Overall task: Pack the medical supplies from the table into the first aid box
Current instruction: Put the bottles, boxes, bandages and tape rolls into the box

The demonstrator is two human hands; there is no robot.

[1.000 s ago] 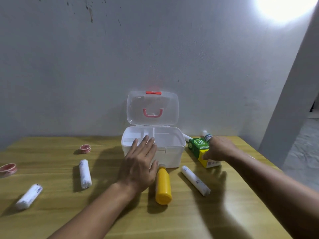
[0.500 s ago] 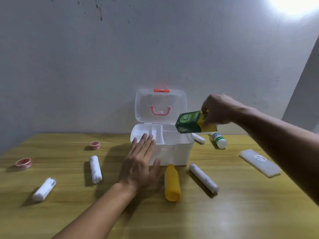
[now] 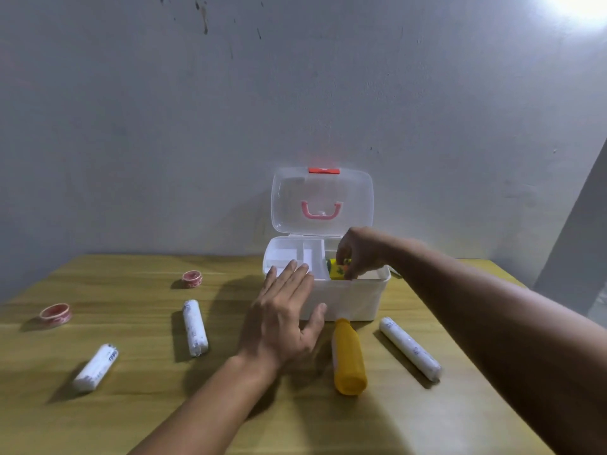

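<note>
The white first aid box [image 3: 348, 298] stands at the back of the wooden table [image 3: 230, 415], its clear lid [image 3: 322, 192] upright with a red latch. My right hand [image 3: 359, 252] reaches into the box's right compartment, fingers closed on the green and yellow carton [image 3: 336, 270], which sits low inside. Flat against the box's front left wall rests my left hand [image 3: 284, 318], fingers spread and holding nothing. A yellow bottle [image 3: 348, 361] lies in front of the box. White bandage rolls lie to the right [image 3: 410, 348], at centre left [image 3: 194, 327] and at far left [image 3: 96, 367].
Two pink tape rolls sit on the left, one near the back [image 3: 191, 278] and one by the left edge [image 3: 56, 313]. A grey wall rises right behind the box. The table's right edge runs under my right forearm.
My right hand lifted the green and yellow carton from the table right of the box, carried it over the rim and lowered it into the right compartment. My left hand stayed on the box.
</note>
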